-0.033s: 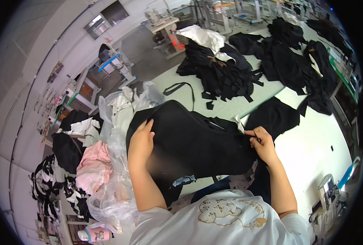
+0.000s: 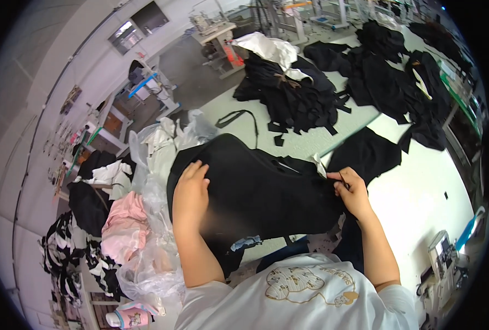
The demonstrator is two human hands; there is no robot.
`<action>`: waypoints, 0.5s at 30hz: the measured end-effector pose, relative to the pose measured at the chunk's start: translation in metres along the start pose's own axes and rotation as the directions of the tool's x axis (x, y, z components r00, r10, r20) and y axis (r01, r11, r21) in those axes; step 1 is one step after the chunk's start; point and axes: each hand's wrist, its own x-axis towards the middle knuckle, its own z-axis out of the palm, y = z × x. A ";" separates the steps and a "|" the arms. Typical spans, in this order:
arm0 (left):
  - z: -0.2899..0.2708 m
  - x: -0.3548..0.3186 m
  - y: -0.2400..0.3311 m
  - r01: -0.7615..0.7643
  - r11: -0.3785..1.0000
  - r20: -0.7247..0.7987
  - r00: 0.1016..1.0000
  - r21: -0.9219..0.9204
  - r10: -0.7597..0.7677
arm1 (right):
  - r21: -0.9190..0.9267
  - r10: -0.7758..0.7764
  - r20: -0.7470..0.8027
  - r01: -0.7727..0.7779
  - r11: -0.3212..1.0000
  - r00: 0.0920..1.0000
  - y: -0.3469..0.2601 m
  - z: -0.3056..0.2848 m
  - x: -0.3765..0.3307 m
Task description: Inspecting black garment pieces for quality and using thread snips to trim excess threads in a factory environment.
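Note:
A black cloth garment piece (image 2: 261, 192) is spread in front of me, covering the near edge of the table. My left hand (image 2: 192, 184) rests on its left part, palm down, fingers stretched out on the fabric. At the garment's right end, my right hand (image 2: 351, 190) is closed around a thin dark tool (image 2: 343, 180), whose kind I cannot make out. Just beyond those fingertips, a small white tag (image 2: 319, 165) sticks up at the garment's edge. Whether the fingers also pinch the cloth is hidden.
Another black piece (image 2: 368, 154) lies beyond my right hand on the white table (image 2: 420, 181). Farther back are a tied black bundle (image 2: 291, 93) and more black garments (image 2: 376, 77). Clear plastic bags (image 2: 153, 220), pink cloth (image 2: 126, 225) and a pink bottle (image 2: 131, 317) are at left.
The view has shifted slightly. My left hand's fingers have moved a little on the cloth; my right hand stays at the garment's right end.

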 end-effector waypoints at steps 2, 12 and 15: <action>0.000 -0.003 0.055 -0.124 0.975 -0.048 0.992 -0.185 0.117 | -0.032 -0.092 -0.029 0.091 0.995 0.995 -0.006 -0.001 0.002; 0.124 0.033 0.131 0.185 0.490 0.437 0.766 -0.852 0.471 | -0.167 -0.310 -0.076 0.295 0.941 0.948 -0.037 0.000 0.012; 0.114 0.041 0.129 0.207 0.482 0.469 0.712 -0.852 0.523 | -0.292 -0.420 -0.298 0.337 0.895 0.857 -0.039 0.000 0.009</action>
